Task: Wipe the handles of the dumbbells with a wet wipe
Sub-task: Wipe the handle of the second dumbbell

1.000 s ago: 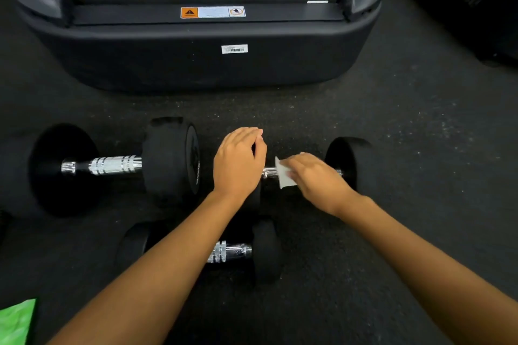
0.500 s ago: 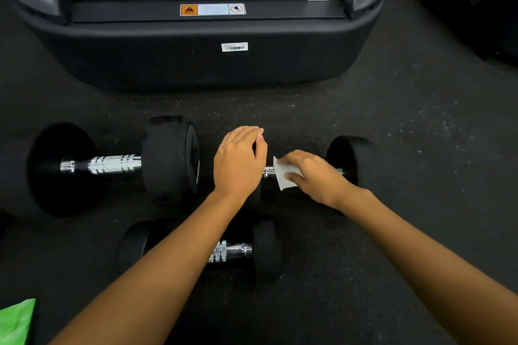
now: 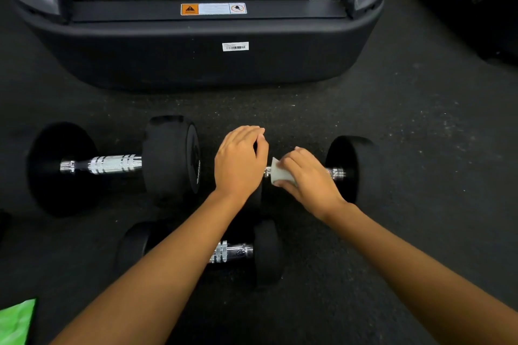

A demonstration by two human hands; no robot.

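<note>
Three black dumbbells with chrome handles lie on the dark floor. My right hand (image 3: 307, 176) holds a white wet wipe (image 3: 280, 173) wrapped round the handle of the right dumbbell (image 3: 351, 165). My left hand (image 3: 239, 161) rests over that dumbbell's left weight and hides it, fingers curved on its top. A larger dumbbell (image 3: 168, 157) lies to the left with its handle bare. The small dumbbell (image 3: 266, 252) lies nearest me, partly under my left forearm.
The black rear end of a treadmill (image 3: 196, 59) stands just beyond the dumbbells. A green packet (image 3: 15, 322) shows at the bottom left corner. Another dark machine (image 3: 476, 3) sits at the upper right.
My right hand with the wipe has shifted slightly along the handle and turned a little. The left hand has stayed on the weight.
</note>
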